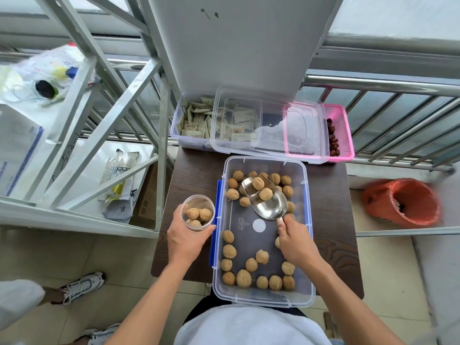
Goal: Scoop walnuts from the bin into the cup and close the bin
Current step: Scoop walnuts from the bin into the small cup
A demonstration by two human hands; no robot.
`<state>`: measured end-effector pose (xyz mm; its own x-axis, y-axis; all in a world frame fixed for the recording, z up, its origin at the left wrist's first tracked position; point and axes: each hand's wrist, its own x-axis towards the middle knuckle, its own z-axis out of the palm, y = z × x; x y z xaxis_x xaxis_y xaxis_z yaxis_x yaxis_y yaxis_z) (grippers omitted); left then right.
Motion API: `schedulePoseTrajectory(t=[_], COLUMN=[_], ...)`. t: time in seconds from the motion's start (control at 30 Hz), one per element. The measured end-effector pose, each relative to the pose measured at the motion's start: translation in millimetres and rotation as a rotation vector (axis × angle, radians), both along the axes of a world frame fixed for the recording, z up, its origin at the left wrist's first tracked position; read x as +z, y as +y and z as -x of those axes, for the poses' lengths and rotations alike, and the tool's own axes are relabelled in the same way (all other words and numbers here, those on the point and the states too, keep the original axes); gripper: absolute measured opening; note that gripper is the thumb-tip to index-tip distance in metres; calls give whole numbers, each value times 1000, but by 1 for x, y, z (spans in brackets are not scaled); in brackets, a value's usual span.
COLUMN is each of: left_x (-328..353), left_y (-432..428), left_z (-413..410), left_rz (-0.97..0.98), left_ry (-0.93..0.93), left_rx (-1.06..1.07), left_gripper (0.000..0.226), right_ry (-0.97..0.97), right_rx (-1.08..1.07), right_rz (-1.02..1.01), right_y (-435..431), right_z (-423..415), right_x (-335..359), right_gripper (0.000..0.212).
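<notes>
A clear plastic bin [261,298] with blue side clips stands open on a dark wooden table, with several walnuts [251,264] spread along its near and far ends. My right hand [295,240] grips the handle of a metal scoop [271,207] held over the bin; two walnuts lie in the scoop. My left hand [185,239] holds a clear cup [198,211] just left of the bin, with three walnuts inside. The bin's clear lid [270,130] lies across the containers behind it.
Behind the bin stand a clear box of sachets [194,125] and a pink basket [341,130] with red dates. A metal rack [104,125] stands to the left, a railing [388,83] behind, an orange-lined waste basket [403,201] at right. Another person's shoes [82,286] are at lower left.
</notes>
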<state>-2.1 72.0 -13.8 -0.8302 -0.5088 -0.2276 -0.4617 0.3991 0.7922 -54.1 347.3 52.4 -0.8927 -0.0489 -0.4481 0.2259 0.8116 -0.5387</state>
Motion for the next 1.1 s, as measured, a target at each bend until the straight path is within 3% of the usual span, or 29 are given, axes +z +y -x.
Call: schedulePoseTrajectory(t=[0.5,0.77,0.93,1.1], left_x=[20,30,28,22], left_y=[4,4,3,-1], left_z=[0,-2,-5,-6], left_rz=[48,57,35,116], left_ry=[74,160,179,155], left_rx=[-117,-179,-167,-172], left_gripper=[78,59,62,93], right_ry=[-96,-180,-186,-192], right_rx=[490,569,575,480], right_rz=[-101,-196,-215,-215], right_y=[-22,-47,-45,-26], right_z=[11,10,10,16], right_x=[105,134,140,140], right_gripper=[42,40,41,41])
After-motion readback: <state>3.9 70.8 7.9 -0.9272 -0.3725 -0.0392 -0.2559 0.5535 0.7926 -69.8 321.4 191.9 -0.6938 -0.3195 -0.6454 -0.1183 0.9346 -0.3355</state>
